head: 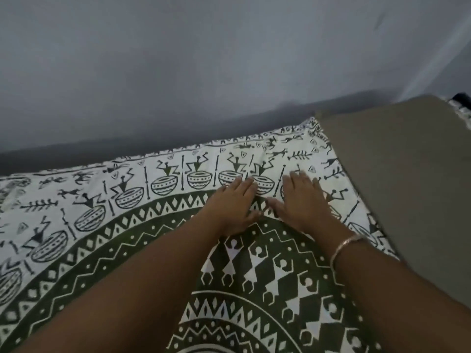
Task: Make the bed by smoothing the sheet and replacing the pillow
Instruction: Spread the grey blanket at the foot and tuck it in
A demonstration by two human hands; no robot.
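Green and white printed bed sheet (102, 225) covers the bed, and its far edge runs left to right along the grey wall (204, 59), just beyond the fingertips. Both hands lie flat on it with the fingers straight and a little spread, holding nothing. The left hand (233, 208) and right hand (304, 200) are side by side, thumbs almost meeting. A slight crease shows between them, so a sweep outward along the sheet's length looks like the likely stroke. A plain olive-brown slab (407, 187) lies to the right, its edge overlapping the sheet, and the right hand is nearer to it. I cannot tell whether it is the pillow or bare mattress. In all: one sheet, two hands, one slab, and one thin metal bangle (346, 247) on the right wrist.
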